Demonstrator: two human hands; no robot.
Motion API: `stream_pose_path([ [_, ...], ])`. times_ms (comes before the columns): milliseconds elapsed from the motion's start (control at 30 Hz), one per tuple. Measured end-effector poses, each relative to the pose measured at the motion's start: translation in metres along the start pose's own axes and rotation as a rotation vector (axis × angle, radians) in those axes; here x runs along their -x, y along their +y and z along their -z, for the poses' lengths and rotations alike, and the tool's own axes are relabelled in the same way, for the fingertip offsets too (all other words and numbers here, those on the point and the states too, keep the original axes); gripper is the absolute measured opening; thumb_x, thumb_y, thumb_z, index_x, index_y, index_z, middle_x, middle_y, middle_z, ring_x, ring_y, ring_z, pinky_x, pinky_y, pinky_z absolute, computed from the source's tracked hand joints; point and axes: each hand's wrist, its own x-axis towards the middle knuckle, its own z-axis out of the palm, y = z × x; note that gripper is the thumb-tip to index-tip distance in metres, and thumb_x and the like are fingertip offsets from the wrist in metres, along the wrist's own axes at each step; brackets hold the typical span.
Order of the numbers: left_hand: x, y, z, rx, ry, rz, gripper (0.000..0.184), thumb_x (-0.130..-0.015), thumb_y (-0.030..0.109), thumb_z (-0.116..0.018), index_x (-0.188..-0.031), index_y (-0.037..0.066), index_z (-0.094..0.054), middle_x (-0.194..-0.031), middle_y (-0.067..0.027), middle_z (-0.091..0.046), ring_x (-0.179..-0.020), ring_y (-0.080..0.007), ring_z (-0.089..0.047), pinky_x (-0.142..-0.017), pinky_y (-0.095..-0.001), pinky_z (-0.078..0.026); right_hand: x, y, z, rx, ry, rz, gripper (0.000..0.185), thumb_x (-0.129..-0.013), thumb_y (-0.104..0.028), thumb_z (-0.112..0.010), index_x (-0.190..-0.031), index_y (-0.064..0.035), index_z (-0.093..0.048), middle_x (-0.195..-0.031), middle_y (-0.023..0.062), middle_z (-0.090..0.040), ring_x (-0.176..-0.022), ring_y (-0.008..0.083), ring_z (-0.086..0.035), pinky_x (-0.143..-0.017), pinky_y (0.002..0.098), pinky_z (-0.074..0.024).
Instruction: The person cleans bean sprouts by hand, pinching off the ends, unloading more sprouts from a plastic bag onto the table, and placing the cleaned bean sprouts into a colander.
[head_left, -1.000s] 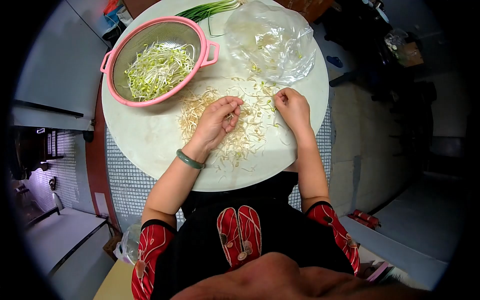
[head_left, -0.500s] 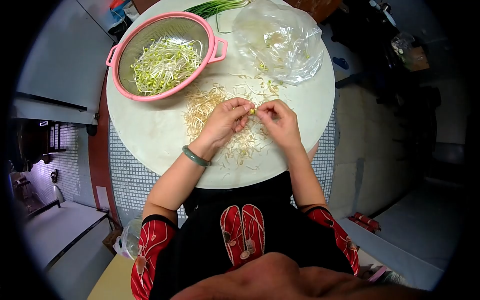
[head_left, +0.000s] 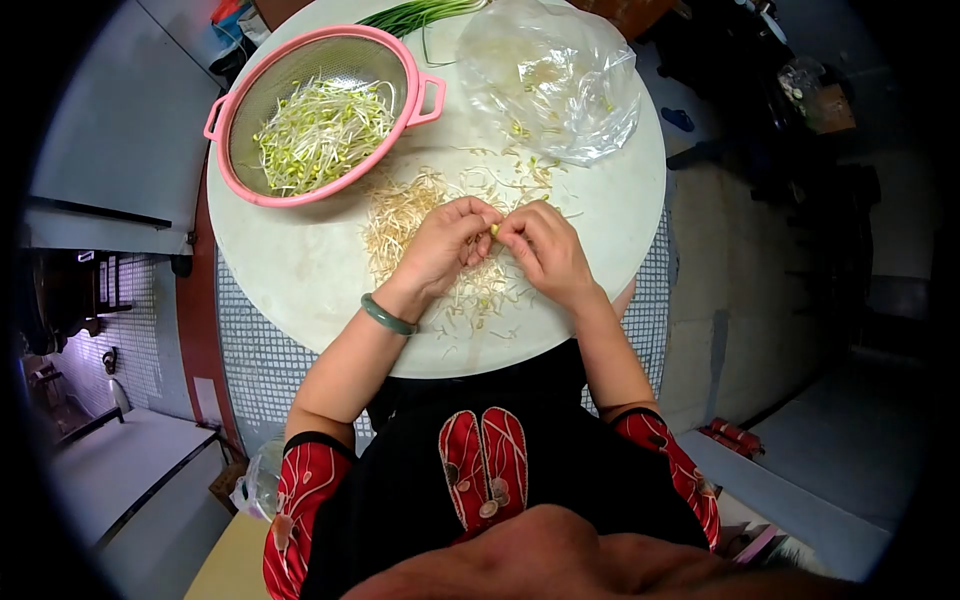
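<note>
My left hand (head_left: 447,243), with a green bangle at the wrist, is closed in a pinch on a bean sprout (head_left: 495,230) whose yellow head shows between the hands. Touching it from the right, my right hand (head_left: 547,252) pinches at the same sprout with fingertips together. Below and beside both hands lies a loose pile of thin pale root pieces (head_left: 395,225). A pink-rimmed colander (head_left: 228,165) at the upper left holds many sprouts (head_left: 325,135) with yellow-green heads.
A clear plastic bag (head_left: 550,80) lies at the table's upper right, with scattered sprouts just below it. Green onions (head_left: 415,15) rest at the far edge of the round white table (head_left: 290,260). A blue slipper (head_left: 677,119) is on the floor at right.
My right hand has moved left and down from the scattered sprouts to meet my left hand. A yellow-headed sprout now shows between them.
</note>
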Motion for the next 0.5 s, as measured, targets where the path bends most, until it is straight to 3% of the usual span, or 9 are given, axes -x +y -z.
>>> stream_pose_path([
  [100,-0.001,0.005,0.006,0.141,-0.017,-0.043,0.01,-0.096,0.012,-0.052,-0.099,0.004,-0.056,-0.087,-0.0067,-0.061,-0.065,-0.0118,-0.056,-0.053,-0.0225,-0.044,0.003,0.0,0.006,0.086,-0.118,0.099,0.011,-0.081,-0.013,-0.071,-0.084,-0.0063,-0.063,-0.083,0.0073,-0.062,-0.079,0.0279,-0.059,-0.073,0.0381,-0.0467],
  [200,-0.002,0.005,0.012,0.244,-0.023,-0.06,0.013,-0.095,0.013,-0.046,-0.102,0.005,-0.053,-0.09,-0.0087,-0.061,-0.067,-0.0151,-0.058,-0.054,-0.0261,-0.046,0.008,0.007,0.007,0.063,-0.111,0.009,0.008,-0.081,-0.012,-0.071,-0.083,-0.0065,-0.065,-0.082,0.0077,-0.063,-0.079,0.027,-0.06,-0.074,0.0371,-0.0467],
  [367,-0.002,0.008,0.012,0.238,-0.04,-0.056,0.015,-0.095,0.011,-0.044,-0.103,0.003,-0.054,-0.087,-0.0081,-0.06,-0.069,-0.0164,-0.058,-0.056,-0.0261,-0.046,-0.006,0.03,0.026,0.13,0.059,-0.358,0.009,-0.084,-0.011,-0.067,-0.09,-0.0044,-0.069,-0.084,0.0105,-0.065,-0.076,0.0293,-0.063,-0.071,0.0381,-0.05],
  [500,-0.001,0.008,0.007,0.21,-0.015,-0.046,0.016,-0.096,0.013,-0.044,-0.102,0.003,-0.055,-0.085,-0.0067,-0.059,-0.069,-0.0165,-0.058,-0.056,-0.0259,-0.045,-0.021,0.074,0.036,0.408,0.096,-0.243,0.012,-0.085,-0.011,-0.067,-0.094,-0.0061,-0.07,-0.09,0.0108,-0.066,-0.084,0.0295,-0.063,-0.075,0.0393,-0.0498],
])
